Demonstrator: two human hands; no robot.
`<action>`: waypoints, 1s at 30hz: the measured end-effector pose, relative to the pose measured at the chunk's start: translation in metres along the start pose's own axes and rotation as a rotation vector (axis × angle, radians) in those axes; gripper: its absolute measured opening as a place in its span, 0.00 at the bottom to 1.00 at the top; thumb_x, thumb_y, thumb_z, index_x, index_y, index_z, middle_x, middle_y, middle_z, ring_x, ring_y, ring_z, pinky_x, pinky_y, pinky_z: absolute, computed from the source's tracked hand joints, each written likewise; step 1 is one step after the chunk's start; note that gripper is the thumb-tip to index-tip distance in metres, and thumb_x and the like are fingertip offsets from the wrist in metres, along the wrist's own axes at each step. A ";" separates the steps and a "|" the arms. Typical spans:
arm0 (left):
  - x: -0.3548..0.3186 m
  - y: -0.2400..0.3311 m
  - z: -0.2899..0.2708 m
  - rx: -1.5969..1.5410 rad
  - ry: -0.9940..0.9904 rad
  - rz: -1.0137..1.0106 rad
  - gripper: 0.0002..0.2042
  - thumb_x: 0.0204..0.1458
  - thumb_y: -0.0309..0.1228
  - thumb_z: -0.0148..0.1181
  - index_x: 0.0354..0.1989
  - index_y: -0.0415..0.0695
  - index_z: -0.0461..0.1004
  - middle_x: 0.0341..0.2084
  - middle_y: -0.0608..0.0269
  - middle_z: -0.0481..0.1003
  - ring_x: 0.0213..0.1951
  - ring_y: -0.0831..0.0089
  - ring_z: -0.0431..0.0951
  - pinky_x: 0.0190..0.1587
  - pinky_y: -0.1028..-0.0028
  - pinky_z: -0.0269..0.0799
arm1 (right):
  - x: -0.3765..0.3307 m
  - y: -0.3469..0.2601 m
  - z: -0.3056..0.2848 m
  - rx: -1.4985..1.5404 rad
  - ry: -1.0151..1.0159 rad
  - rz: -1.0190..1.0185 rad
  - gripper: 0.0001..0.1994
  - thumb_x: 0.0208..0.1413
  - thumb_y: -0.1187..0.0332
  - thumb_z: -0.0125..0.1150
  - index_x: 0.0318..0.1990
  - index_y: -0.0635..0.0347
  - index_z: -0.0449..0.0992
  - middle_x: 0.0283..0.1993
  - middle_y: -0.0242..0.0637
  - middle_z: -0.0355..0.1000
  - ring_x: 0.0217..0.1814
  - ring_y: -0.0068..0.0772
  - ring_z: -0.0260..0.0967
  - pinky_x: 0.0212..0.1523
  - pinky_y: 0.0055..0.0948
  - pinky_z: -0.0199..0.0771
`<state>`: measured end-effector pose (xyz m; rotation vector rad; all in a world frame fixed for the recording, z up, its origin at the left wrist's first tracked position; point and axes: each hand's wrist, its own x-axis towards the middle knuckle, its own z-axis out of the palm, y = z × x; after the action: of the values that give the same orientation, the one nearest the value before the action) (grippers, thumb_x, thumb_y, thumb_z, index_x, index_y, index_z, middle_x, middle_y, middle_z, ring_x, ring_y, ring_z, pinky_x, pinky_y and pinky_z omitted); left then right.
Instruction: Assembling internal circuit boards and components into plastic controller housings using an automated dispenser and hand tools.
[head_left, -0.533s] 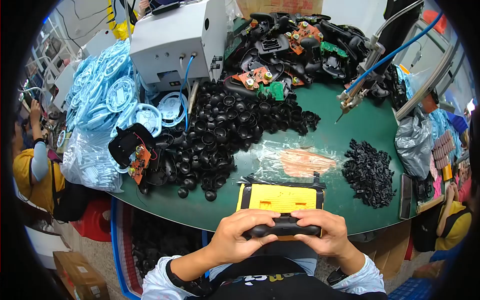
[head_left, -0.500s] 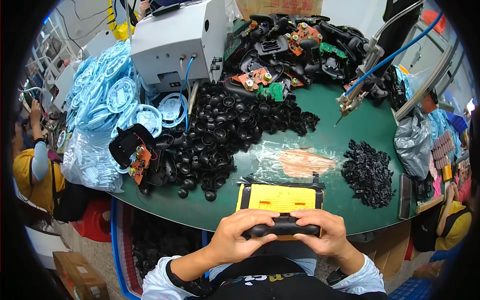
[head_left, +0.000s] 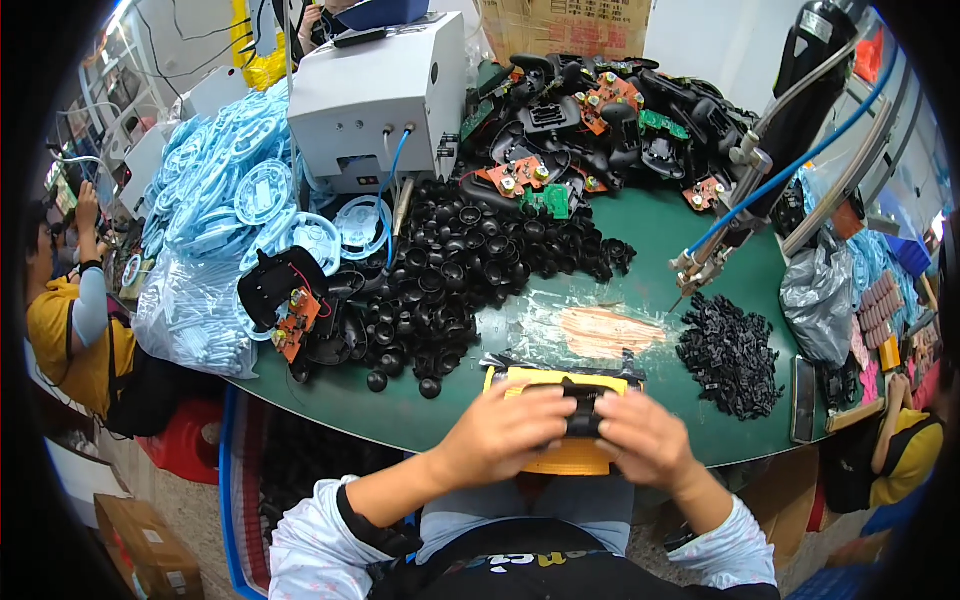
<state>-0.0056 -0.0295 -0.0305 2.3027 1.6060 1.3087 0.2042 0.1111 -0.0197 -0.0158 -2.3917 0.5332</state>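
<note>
A black game controller shell (head_left: 583, 408) is between my two hands, above a yellow padded block (head_left: 570, 464) at the table's front edge. My left hand (head_left: 512, 430) grips the shell's left side, fingers bent over its far side. From the right, my right hand (head_left: 645, 438) closes on the other end, its fingers slightly smeared by motion. The backs of my hands hide much of the shell. Just beyond the block, a clear film with an orange-brown patch (head_left: 610, 332) lies on the green table (head_left: 650, 230).
A dispensing needle on a metal arm (head_left: 700, 265) hangs near a heap of small black parts (head_left: 732, 355). Black cup-shaped caps (head_left: 450, 260), pale blue rings (head_left: 215, 190), a grey machine box (head_left: 375, 100) and controller halves with circuit boards (head_left: 600, 120) crowd the left and back.
The shell has turned from lying level to a tilted pose, and my hands have moved a little away from me and up over the yellow block. The needle arm has come down toward the table.
</note>
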 end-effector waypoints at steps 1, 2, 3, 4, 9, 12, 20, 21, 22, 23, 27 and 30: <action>-0.012 0.003 0.004 0.114 -0.033 0.085 0.11 0.48 0.28 0.63 0.41 0.43 0.76 0.52 0.61 0.75 0.56 0.64 0.74 0.59 0.61 0.66 | -0.011 -0.007 0.004 -0.062 -0.022 -0.030 0.13 0.44 0.76 0.69 0.40 0.61 0.78 0.50 0.42 0.76 0.54 0.46 0.74 0.55 0.42 0.73; -0.021 0.010 0.003 0.192 -0.076 0.110 0.11 0.47 0.29 0.62 0.40 0.43 0.76 0.54 0.61 0.74 0.58 0.64 0.72 0.60 0.61 0.65 | -0.019 -0.014 0.007 -0.098 -0.033 -0.020 0.13 0.45 0.76 0.68 0.41 0.60 0.78 0.50 0.42 0.76 0.56 0.46 0.73 0.56 0.42 0.72; -0.026 0.013 0.003 0.217 -0.088 0.099 0.11 0.47 0.30 0.63 0.39 0.43 0.77 0.54 0.61 0.74 0.58 0.65 0.72 0.61 0.60 0.64 | -0.026 -0.018 0.008 -0.117 -0.054 0.006 0.12 0.45 0.75 0.69 0.40 0.60 0.78 0.50 0.42 0.76 0.56 0.46 0.73 0.57 0.42 0.72; -0.028 0.014 0.002 0.241 -0.101 0.087 0.10 0.47 0.31 0.64 0.38 0.43 0.77 0.55 0.61 0.73 0.59 0.65 0.72 0.62 0.60 0.63 | -0.029 -0.020 0.008 -0.137 -0.075 0.033 0.11 0.45 0.73 0.69 0.39 0.60 0.79 0.50 0.41 0.76 0.56 0.46 0.73 0.57 0.42 0.71; -0.017 0.028 -0.001 0.280 -0.095 -0.052 0.13 0.45 0.37 0.68 0.38 0.48 0.78 0.50 0.67 0.77 0.56 0.69 0.73 0.64 0.50 0.55 | 0.030 0.010 -0.040 -0.221 0.100 -0.076 0.13 0.47 0.75 0.65 0.42 0.62 0.76 0.46 0.48 0.76 0.46 0.46 0.76 0.54 0.42 0.73; -0.008 0.043 0.004 0.346 -0.086 -0.106 0.16 0.44 0.39 0.69 0.42 0.51 0.78 0.51 0.63 0.74 0.56 0.65 0.72 0.63 0.43 0.51 | 0.110 0.038 -0.070 -0.137 0.655 0.140 0.19 0.57 0.79 0.54 0.57 0.69 0.65 0.56 0.51 0.68 0.58 0.37 0.67 0.56 0.34 0.68; 0.010 0.025 0.029 0.251 -0.167 -0.187 0.32 0.40 0.27 0.62 0.59 0.62 0.70 0.64 0.50 0.60 0.60 0.47 0.62 0.56 0.46 0.59 | 0.187 0.066 -0.137 0.654 0.405 0.336 0.28 0.59 0.65 0.58 0.65 0.65 0.60 0.37 0.34 0.70 0.31 0.26 0.71 0.34 0.26 0.76; 0.005 0.024 0.029 0.302 -0.167 -0.176 0.29 0.43 0.28 0.60 0.58 0.59 0.71 0.63 0.47 0.60 0.60 0.46 0.63 0.55 0.45 0.59 | 0.185 0.052 -0.131 0.782 0.384 0.376 0.32 0.56 0.69 0.56 0.68 0.66 0.54 0.35 0.35 0.68 0.29 0.25 0.69 0.36 0.26 0.75; 0.005 0.025 0.029 0.338 -0.164 -0.144 0.26 0.45 0.29 0.59 0.57 0.56 0.71 0.63 0.44 0.60 0.59 0.44 0.64 0.54 0.45 0.59 | 0.180 0.029 -0.126 0.934 0.318 0.305 0.35 0.55 0.70 0.54 0.70 0.65 0.47 0.31 0.33 0.63 0.26 0.22 0.64 0.35 0.27 0.74; 0.004 0.026 0.027 0.328 -0.153 -0.147 0.25 0.45 0.30 0.58 0.56 0.54 0.72 0.62 0.44 0.61 0.59 0.45 0.63 0.54 0.45 0.60 | 0.171 0.017 -0.132 0.976 0.215 0.265 0.36 0.58 0.70 0.51 0.72 0.64 0.41 0.28 0.32 0.60 0.24 0.22 0.61 0.34 0.29 0.73; 0.008 0.026 0.028 0.292 -0.170 -0.179 0.26 0.45 0.29 0.57 0.57 0.58 0.72 0.63 0.48 0.61 0.60 0.47 0.62 0.56 0.47 0.58 | 0.138 -0.029 -0.139 0.912 0.008 0.149 0.23 0.66 0.72 0.43 0.66 0.69 0.50 0.25 0.31 0.64 0.19 0.24 0.66 0.26 0.25 0.75; 0.009 0.026 0.031 0.272 -0.137 -0.175 0.26 0.45 0.29 0.57 0.57 0.59 0.72 0.62 0.48 0.61 0.60 0.47 0.62 0.56 0.47 0.58 | 0.118 -0.046 -0.145 0.761 -0.083 0.084 0.06 0.58 0.76 0.52 0.30 0.66 0.64 0.20 0.28 0.66 0.18 0.19 0.69 0.28 0.16 0.78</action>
<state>0.0350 -0.0216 -0.0324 2.2663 1.9902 0.9260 0.2097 0.1408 0.1705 0.2448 -2.1241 1.4674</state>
